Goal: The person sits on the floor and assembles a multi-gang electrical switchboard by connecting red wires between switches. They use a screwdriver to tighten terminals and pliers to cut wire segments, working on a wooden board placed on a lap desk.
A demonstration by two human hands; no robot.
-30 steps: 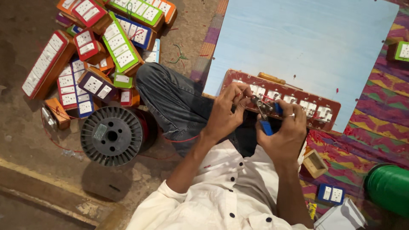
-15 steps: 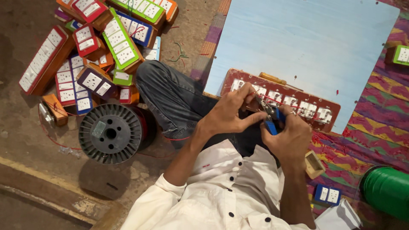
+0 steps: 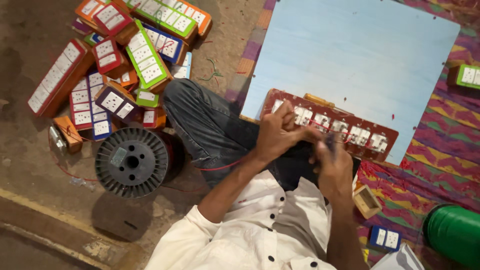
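Observation:
A red-brown switch board (image 3: 367,131) with a row of white switches and red wire (image 3: 320,125) across it rests on my lap, leaning on a pale blue panel (image 3: 350,55). My left hand (image 3: 278,134) is clenched at the board's left end, pinching the red wire. My right hand (image 3: 334,167) sits just below the board's middle, closed around a blue-handled plier (image 3: 330,142) that is blurred. A strand of red wire (image 3: 220,167) trails from my left hand over my knee towards a black spool (image 3: 132,161).
A heap of coloured switch boxes (image 3: 125,55) lies at the upper left on the dirt floor. A small open wooden box (image 3: 367,201), a blue switch box (image 3: 385,238) and a green cylinder (image 3: 455,232) sit on the patterned mat at right. A green switch box (image 3: 467,76) lies at the far right.
Both hands have shifted slightly right and down along the board. My right hand has turned so the plier's blue handle is now mostly hidden. My left hand stays clenched on the wire.

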